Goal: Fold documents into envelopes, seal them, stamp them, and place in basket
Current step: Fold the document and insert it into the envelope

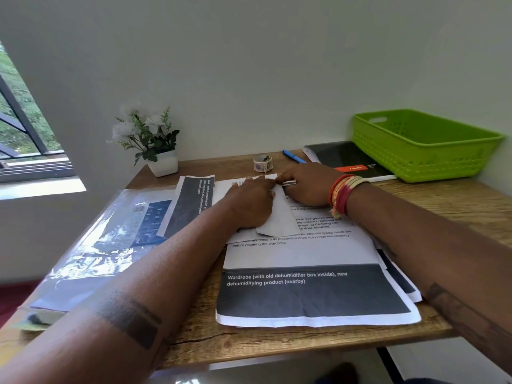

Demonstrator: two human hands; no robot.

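Item, near edge: wooden worktop [277, 345], grain showing along its front.

Item, near centre: stack of printed documents [313, 295], the top sheet bearing a dark band with white text; corners of lower sheets fan out to the right.

Item, near left: glossy plastic packet [91, 245] lying aslant, partly over the worktop's left edge.

Item, middle: white envelope [277, 217] lying on the document stack, its flap end toward the near side. Left hand [249, 203] rests flat on it, fingers extended, pressing. Right hand [307, 187], bangles at the wrist, has fingers curled at the envelope's far edge; it appears to pinch that edge, though the contact is partly hidden.

Item, middle left: a folded sheet [194, 200] with a dark panel, just beside the envelope.

Item, far: roll of stamps [262, 163]; blue pen [293, 156]; dark notebook [349, 159]; potted white flowers [155, 139] at far left; green basket [421, 145] at far right, no envelope visible inside it.

Step in hand, as judged: seating or sealing the contents. Advice: keep the flat palm holding the envelope to stop it sliding on the loose sheets; run the fingers along the edge end to end so the seam lies crisp and unwrinkled.
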